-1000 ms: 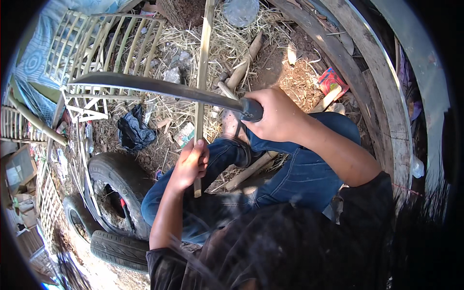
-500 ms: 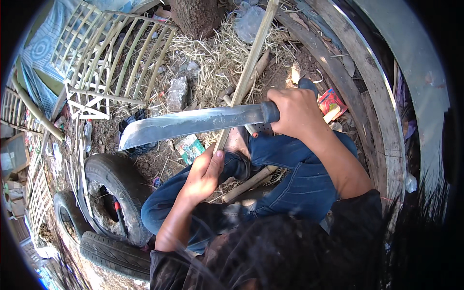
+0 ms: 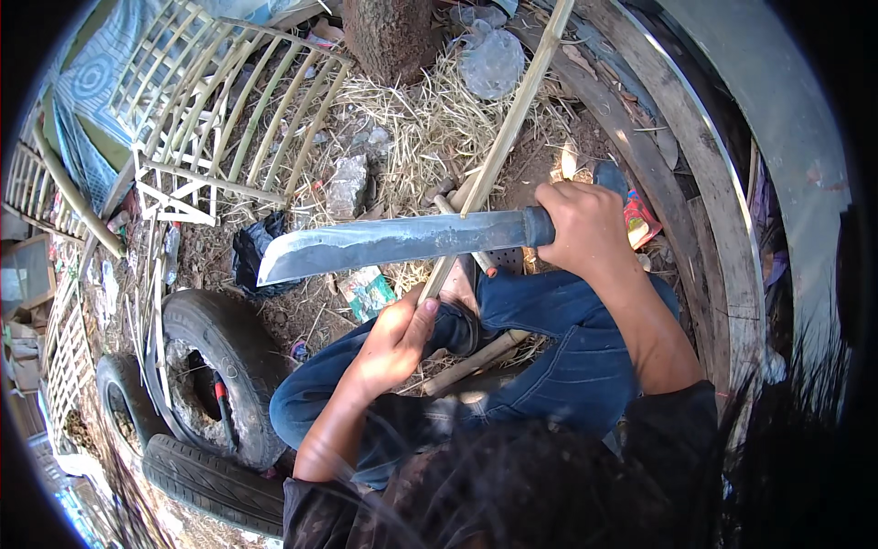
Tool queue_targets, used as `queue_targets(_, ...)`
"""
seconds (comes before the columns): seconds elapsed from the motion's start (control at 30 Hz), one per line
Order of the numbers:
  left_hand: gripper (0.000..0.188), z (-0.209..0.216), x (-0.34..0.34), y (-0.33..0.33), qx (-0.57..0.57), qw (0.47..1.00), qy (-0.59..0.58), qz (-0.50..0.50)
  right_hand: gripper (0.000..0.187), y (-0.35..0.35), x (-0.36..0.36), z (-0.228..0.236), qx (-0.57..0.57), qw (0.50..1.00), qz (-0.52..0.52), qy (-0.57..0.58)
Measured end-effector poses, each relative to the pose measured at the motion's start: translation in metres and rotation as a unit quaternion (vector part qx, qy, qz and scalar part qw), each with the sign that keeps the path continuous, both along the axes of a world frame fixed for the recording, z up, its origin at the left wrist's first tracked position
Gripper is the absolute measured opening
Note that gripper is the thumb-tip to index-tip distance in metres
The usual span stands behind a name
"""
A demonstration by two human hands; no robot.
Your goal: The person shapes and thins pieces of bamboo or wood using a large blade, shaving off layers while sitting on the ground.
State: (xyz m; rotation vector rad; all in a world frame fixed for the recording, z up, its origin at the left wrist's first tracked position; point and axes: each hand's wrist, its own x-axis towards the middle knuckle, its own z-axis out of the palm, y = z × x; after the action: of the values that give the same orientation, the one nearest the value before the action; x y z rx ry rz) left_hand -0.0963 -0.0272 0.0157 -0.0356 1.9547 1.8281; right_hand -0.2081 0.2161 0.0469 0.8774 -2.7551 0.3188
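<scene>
A machete (image 3: 393, 240) is gripped by the handle in the right hand (image 3: 585, 224), whose fingers are wrapped closed around it. The blade is held level, its tip toward the left, and is crossed in front of a long wooden strip (image 3: 512, 123); whether the two are touching cannot be told. The strip is slanted from upper right to lower left, and its near end is enclosed by the left hand (image 3: 395, 343), curled shut with the thumb laid along the wood.

Both are held above bent legs in blue jeans (image 3: 576, 366). A short stretch of the strip is hidden by the blade, and a red packet (image 3: 642, 220) is partly covered by the right hand. Beyond, the ground is strewn with straw (image 3: 412, 119), a stone (image 3: 347, 186) and a clear bag (image 3: 491, 62) near a tree trunk (image 3: 389, 37). A slatted rack (image 3: 215, 181) is seen at upper left, with black plastic (image 3: 249, 252) near the blade tip. The lower left is crowded by three tyres (image 3: 215, 320); the right side is bordered by planks (image 3: 722, 201).
</scene>
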Motion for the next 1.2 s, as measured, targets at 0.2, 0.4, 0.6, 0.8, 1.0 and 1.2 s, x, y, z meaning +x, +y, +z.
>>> queue_targets(0.2,0.027,-0.007,0.013,-0.015,0.014,0.999,-0.037,0.017,0.029,0.025,-0.015,0.007,0.013,0.993,-0.115,0.018)
queue_targets(0.4,0.034,-0.031,0.022,-0.046,0.026,0.992,-0.096,0.074,0.025,0.11,-0.054,0.027,-0.031,0.903,-0.429,0.004)
queue_targets(0.6,0.035,-0.034,-0.001,-0.017,0.075,0.985,-0.128,0.092,0.024,0.087,-0.035,0.01,-0.113,0.932,-0.337,-0.071)
queue_targets(0.8,0.028,-0.037,0.004,0.017,0.063,0.992,-0.107,0.03,0.029,0.03,-0.016,-0.01,-0.087,0.987,-0.049,-0.128)
queue_targets(1.0,0.028,-0.027,0.016,0.043,-0.087,0.995,-0.045,-0.004,0.03,0.037,-0.013,-0.013,0.009,0.994,0.019,-0.107)
queue_targets(1.2,0.036,-0.049,0.067,0.036,-0.11,0.993,-0.04,-0.004,0.021,0.086,-0.06,-0.004,-0.058,0.951,-0.278,-0.121)
